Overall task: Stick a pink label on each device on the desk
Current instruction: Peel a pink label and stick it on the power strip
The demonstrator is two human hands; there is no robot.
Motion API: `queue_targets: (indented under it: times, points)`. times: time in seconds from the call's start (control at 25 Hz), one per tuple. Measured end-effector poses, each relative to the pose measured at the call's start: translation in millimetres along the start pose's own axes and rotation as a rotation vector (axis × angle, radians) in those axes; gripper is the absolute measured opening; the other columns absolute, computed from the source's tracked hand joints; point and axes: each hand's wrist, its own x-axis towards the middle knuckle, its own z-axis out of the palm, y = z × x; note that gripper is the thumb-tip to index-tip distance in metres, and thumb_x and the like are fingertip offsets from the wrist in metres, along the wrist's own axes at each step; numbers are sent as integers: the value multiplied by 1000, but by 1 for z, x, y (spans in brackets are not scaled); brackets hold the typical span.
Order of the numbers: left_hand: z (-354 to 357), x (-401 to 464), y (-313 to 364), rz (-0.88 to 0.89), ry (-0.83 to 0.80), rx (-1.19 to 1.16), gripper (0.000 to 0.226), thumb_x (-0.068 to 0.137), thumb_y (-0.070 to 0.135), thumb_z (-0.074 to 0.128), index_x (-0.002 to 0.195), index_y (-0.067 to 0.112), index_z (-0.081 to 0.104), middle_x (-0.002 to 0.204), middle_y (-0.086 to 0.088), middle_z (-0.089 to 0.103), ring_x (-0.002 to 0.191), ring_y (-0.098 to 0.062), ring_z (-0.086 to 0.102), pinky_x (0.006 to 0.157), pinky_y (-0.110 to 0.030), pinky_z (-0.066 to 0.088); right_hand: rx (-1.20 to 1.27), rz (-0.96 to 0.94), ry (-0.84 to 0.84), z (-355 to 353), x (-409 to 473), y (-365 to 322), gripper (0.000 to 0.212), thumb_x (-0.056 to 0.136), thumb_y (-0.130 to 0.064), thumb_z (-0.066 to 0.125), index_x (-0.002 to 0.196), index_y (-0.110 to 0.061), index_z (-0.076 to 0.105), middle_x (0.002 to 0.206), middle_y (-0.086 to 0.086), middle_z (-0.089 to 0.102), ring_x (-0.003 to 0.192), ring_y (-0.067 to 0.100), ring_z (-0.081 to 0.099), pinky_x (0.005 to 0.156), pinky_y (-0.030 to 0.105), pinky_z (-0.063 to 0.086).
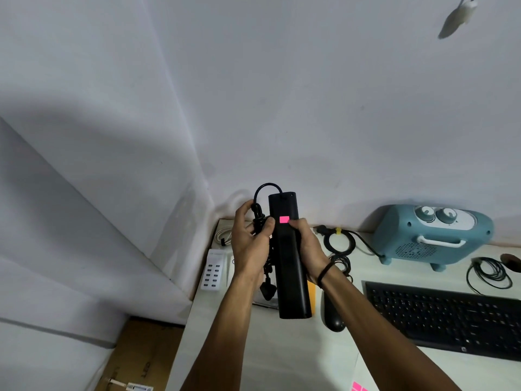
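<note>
A long black power strip [290, 266] is held up above the desk, its bundled black cord [260, 218] at its left side. My left hand [251, 238] grips the cord bundle and the strip's left edge. My right hand [308, 246] holds the strip's right side, its thumb at a small pink label [284, 219] on the strip's upper face. A sheet of pink labels [358, 386] peeks in at the bottom edge. On the desk lie a white multi-port charger [212, 273], a black mouse [334, 314], a black keyboard [445, 317] and a blue heater [431, 235].
The white desk [296, 351] stands in a wall corner. Coiled black cables [339, 244] lie behind the mouse and another coil [490, 273] sits right of the heater. A cardboard box [141, 359] sits on the floor to the left.
</note>
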Motion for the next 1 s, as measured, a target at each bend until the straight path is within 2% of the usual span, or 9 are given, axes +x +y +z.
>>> queue_targets:
  times: [0.12, 0.2, 0.28, 0.4, 0.56, 0.72, 0.8, 0.92, 1.0]
  points:
    - [2, 7, -8, -28, 9, 8, 35, 101, 23, 61, 131, 38, 55, 112, 2, 72, 106, -16, 71, 97, -46, 58, 90, 82, -133, 0, -1, -2, 49, 79, -51, 48, 95, -6, 58, 79, 13, 59, 65, 24, 58, 62, 35, 51]
    - [7, 11, -15, -82, 8, -89, 25, 106, 32, 51, 131, 33, 55, 111, 3, 74, 106, -16, 71, 91, -42, 58, -96, 58, -258, 3, 2, 1, 44, 82, -40, 52, 115, -13, 56, 91, 16, 61, 78, 26, 62, 71, 44, 54]
    - [11, 13, -21, -199, -24, -296, 40, 104, 47, 48, 132, 21, 58, 112, 5, 74, 99, -14, 73, 79, -31, 58, -378, 5, -264, 6, 5, 5, 51, 80, -30, 56, 130, -22, 43, 97, 12, 59, 81, 24, 62, 73, 42, 55]
    - [12, 15, -33, -346, -59, -421, 66, 79, 66, 70, 118, 14, 67, 99, -2, 72, 81, -12, 76, 68, -28, 59, -672, 10, -182, 3, 13, 13, 58, 83, -35, 60, 134, -25, 34, 99, 2, 61, 86, 22, 64, 81, 43, 54]
    - [12, 34, -56, -386, 4, -177, 29, 83, 20, 82, 109, 10, 72, 103, -12, 79, 102, -30, 75, 92, -47, 60, -1072, -67, -17, 1, 29, 33, 72, 72, -58, 58, 130, -25, 32, 118, 2, 55, 105, 26, 57, 81, 44, 53]
    - [10, 68, -76, -542, -35, -309, 44, 81, 12, 81, 121, -1, 69, 115, -21, 73, 107, -36, 72, 99, -55, 56, -993, -22, 47, -23, 59, 43, 81, 57, -66, 71, 115, -29, 28, 110, -1, 59, 94, 22, 64, 78, 44, 56]
    - [7, 84, -89, -585, -71, -427, 56, 80, 14, 78, 131, -3, 62, 119, -21, 66, 110, -36, 67, 105, -54, 51, -968, 113, -86, -54, 80, 38, 89, 52, -81, 73, 115, -31, 36, 106, -5, 65, 91, 17, 68, 81, 40, 57]
    - [4, 106, -109, -578, -109, -550, 45, 90, 7, 67, 134, 13, 63, 119, -17, 67, 109, -32, 66, 105, -52, 49, -1048, 352, -451, -85, 106, 21, 48, 74, -68, 71, 110, -37, 59, 100, -12, 69, 94, 12, 66, 78, 26, 50]
    - [8, 119, -120, -596, -97, -609, 35, 93, 5, 62, 125, 20, 69, 114, -15, 71, 105, -30, 68, 103, -51, 50, -1171, 325, -483, -92, 124, 22, 41, 72, -62, 76, 103, -40, 60, 96, -14, 68, 93, 12, 65, 74, 23, 48]
